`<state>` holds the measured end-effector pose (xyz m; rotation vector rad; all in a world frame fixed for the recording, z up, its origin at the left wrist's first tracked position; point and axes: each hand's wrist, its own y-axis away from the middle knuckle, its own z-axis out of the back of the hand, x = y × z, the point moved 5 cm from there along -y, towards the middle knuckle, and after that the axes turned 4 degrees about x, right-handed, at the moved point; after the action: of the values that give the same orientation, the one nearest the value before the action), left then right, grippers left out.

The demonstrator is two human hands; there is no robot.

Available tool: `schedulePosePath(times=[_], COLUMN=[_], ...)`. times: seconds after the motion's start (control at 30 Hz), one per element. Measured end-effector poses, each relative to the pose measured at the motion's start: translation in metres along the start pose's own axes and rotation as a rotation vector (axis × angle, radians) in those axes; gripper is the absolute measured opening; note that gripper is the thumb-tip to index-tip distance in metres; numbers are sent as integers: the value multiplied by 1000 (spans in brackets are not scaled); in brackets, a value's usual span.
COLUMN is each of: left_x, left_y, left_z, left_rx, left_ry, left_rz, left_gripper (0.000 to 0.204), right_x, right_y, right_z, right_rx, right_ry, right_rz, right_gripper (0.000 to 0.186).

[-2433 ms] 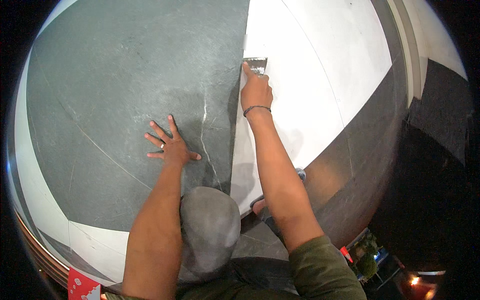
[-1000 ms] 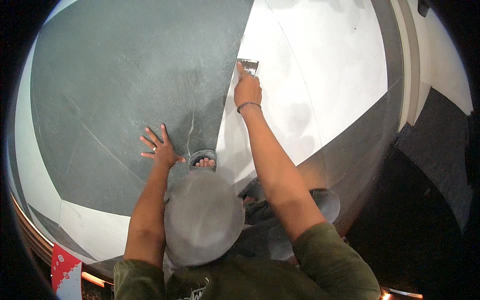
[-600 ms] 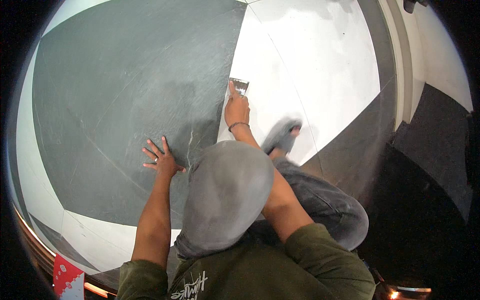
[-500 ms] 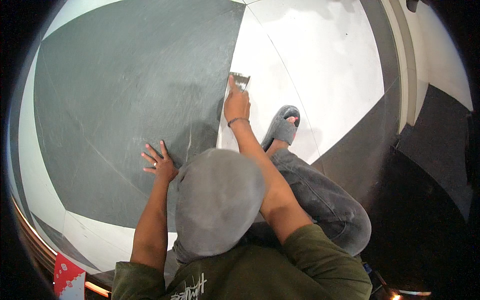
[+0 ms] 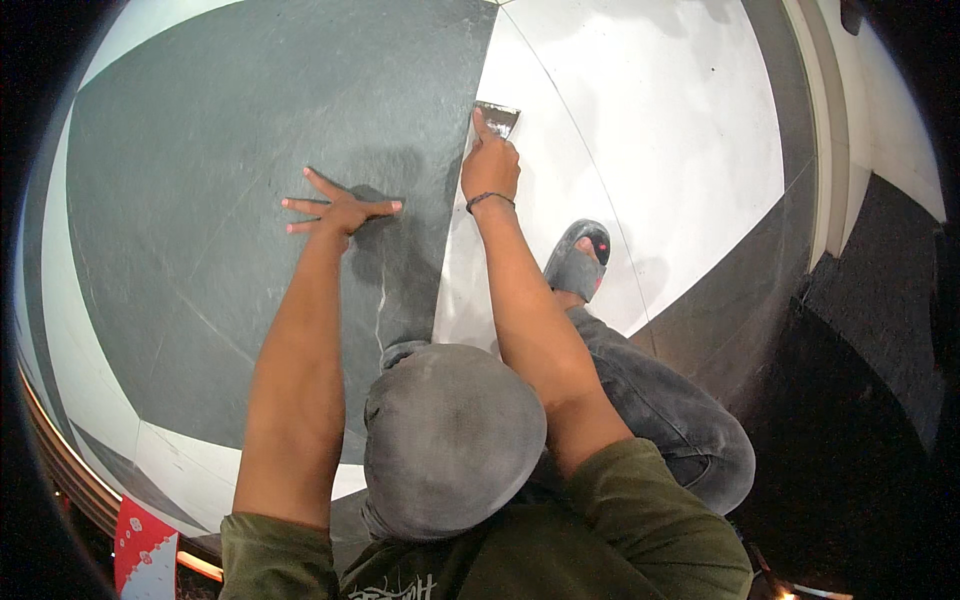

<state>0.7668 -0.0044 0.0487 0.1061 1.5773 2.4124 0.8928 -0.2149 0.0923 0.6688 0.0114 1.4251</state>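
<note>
My right hand (image 5: 490, 165) grips a metal scraper (image 5: 497, 117), index finger pointed along its blade, on the white floor section (image 5: 640, 120) right beside the straight seam with the grey section (image 5: 200, 110). My left hand (image 5: 342, 208) rests on the grey section to the left of that seam, fingers and thumb spread wide, holding nothing. A faint pale crack or vein runs through the grey surface below my left hand.
My slippered foot (image 5: 578, 258) is on the white section, right of my forearm. My bent grey-trousered knee (image 5: 455, 440) sits between my arms. A curved raised edge (image 5: 826, 200) runs at the right, a dark area beyond. A red-and-white sheet (image 5: 140, 545) lies at lower left.
My left hand has moved forward up the grey surface. My right hand and scraper shifted back, then forward along the seam. My foot has come out onto the white section at the right.
</note>
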Motion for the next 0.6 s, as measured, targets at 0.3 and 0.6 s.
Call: schedulePosePath(times=[0.3,0.6], left_x=[-6,-6], left_y=[-9,-9], left_z=[-3,0], left_rx=[48,104], left_ry=[-140,-240], left_rz=[82,90], left_gripper=[173,170], right_x=[16,23], right_y=[-25,-22], right_z=[10,5], right_rx=[-44,71], right_ry=[63,95], right_rz=[-11,-21], right_gripper=[44,50])
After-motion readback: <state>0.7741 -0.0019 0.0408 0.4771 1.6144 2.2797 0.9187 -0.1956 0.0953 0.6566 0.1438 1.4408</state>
